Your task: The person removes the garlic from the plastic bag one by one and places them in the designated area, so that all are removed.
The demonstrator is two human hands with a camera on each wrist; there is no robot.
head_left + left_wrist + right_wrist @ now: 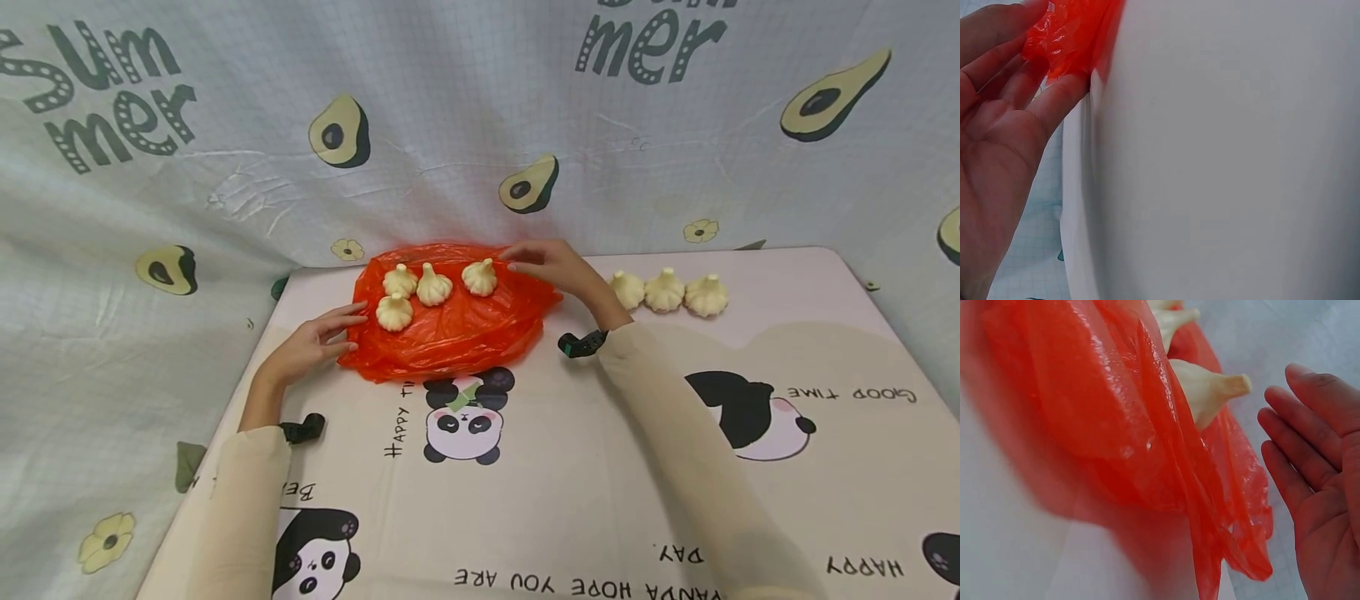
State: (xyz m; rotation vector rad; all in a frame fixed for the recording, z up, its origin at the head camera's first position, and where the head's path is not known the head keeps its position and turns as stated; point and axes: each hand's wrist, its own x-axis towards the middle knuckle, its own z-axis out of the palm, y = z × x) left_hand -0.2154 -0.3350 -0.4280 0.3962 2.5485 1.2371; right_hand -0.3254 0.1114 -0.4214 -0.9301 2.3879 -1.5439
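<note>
A red plastic bag (465, 337) lies spread on the table by the back wall. Several garlic bulbs (434, 286) sit on it, most of them toward its left side, with their stems up. At the bag's left edge, my left hand (309, 343) touches the plastic with its fingers extended; in the left wrist view the fingertips meet the crumpled edge. My right hand (553, 263) hovers by the bag's back right corner. The right wrist view shows its fingers straight and apart from the bag, near a garlic bulb (1204, 390).
Three more garlic bulbs (664, 290) stand in a row to the right of the bag, the nearest partly behind my right forearm. A panda-print cloth (585, 467) covers the table. Behind it hangs a curtain (435, 100) printed with avocados.
</note>
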